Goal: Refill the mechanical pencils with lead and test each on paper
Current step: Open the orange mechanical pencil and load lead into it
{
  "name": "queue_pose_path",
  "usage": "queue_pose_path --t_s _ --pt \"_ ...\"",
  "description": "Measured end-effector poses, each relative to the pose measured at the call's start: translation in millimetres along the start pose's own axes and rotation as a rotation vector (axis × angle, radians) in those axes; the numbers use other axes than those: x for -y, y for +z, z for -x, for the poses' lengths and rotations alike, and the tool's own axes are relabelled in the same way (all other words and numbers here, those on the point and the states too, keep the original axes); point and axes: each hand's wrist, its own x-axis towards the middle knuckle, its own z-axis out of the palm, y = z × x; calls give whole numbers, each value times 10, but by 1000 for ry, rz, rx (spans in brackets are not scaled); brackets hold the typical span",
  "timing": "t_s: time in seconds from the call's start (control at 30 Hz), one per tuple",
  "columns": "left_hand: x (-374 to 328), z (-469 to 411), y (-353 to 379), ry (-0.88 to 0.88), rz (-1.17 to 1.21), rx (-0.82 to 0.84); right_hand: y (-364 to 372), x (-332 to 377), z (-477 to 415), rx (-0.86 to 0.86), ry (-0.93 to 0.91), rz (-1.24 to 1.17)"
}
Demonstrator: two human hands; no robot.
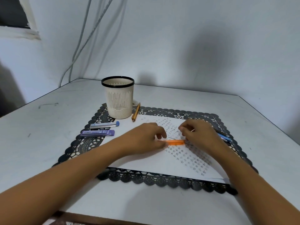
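An orange mechanical pencil lies low over the white paper, held between both hands. My left hand pinches its left end. My right hand grips its right end, and a thin pale stick shows between the fingers at the top. Thin dark leads lie on the paper beside the pencil. The sheet carries several rows of small pencil-drawn stars. Two lead cases, one clear with a blue cap and one purple, lie to the left.
A cream slotted pen holder stands at the back of the black lace placemat. A tan pencil lies beside the holder. Blue pens lie behind my right hand. The white table meets the wall at the back.
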Motion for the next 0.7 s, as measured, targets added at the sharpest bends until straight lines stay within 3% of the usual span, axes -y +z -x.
queue_pose_path --t_s 0.37,0.7 --pt "134 0 62 -15 69 -100 -27 11 13 18 -11 -5" --pt "256 69 -139 -185 293 -209 1 86 120 89 -70 256"
